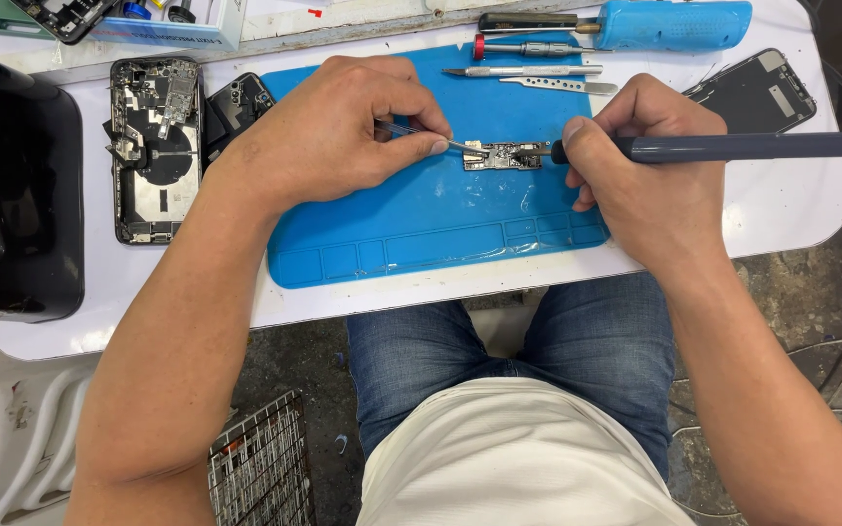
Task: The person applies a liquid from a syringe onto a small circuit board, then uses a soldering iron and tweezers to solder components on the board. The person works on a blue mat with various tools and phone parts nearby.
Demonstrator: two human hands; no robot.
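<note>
Both hands grip tools: left hand [328, 127] pinches tweezers [421, 136], right hand [635, 156] holds iron [733, 147] on board [502, 156]; soldering under way, needing steady tips.

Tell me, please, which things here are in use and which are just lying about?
In use: tweezers in left hand; dark iron in right hand; small circuit board; blue mat.
Lying about: opened phone; screen panel; blue tool; red-capped screwdriver.

Opened phone chassis [156, 146] lay left of blue mat [421, 234], black camera part [239, 105] beside it, detached screen [757, 93] at right, blue-handled tool [669, 24], red-capped screwdriver [528, 48], metal pry tools [538, 78] along top, wire basket [260, 468] on floor
</note>
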